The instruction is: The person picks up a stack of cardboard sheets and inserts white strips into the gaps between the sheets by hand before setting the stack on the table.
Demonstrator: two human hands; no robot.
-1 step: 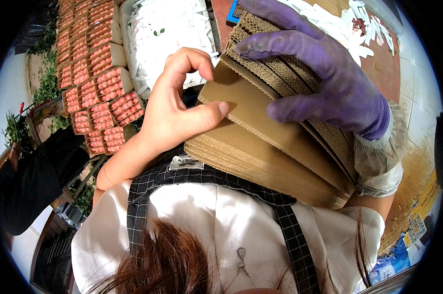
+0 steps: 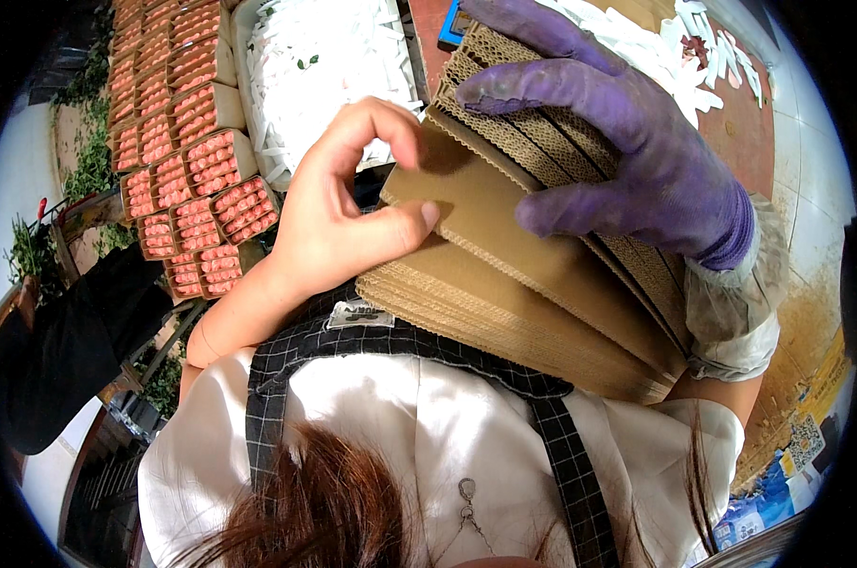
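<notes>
A fanned stack of brown corrugated cardboard sheets (image 2: pixel 504 303) leans against my apron. My right hand (image 2: pixel 627 142), in a purple knitted-cuff glove, grips the stack from the right, its fingers over the upper corrugated edges and its thumb across the front. My bare left hand (image 2: pixel 329 213) is at the stack's left side, curved in a C. Its thumb tip lies at the edge of one sheet and its index fingertip hangs by the upper corner, with a gap between them. The other left fingers are mostly hidden.
Cartons of pink-red rolled pieces (image 2: pixel 196 161) stand in rows at the left. A white tray (image 2: pixel 242 95) of white strips lies ahead, and more white strips (image 2: pixel 698 99) lie on the reddish table (image 2: pixel 746 142) at the far right. Black cloth (image 2: pixel 59 341) hangs at the left.
My left hand has shifted very slightly, its index fingertip moving a little right toward the upper corner of the cardboard. The right hand and the stack look unchanged.
</notes>
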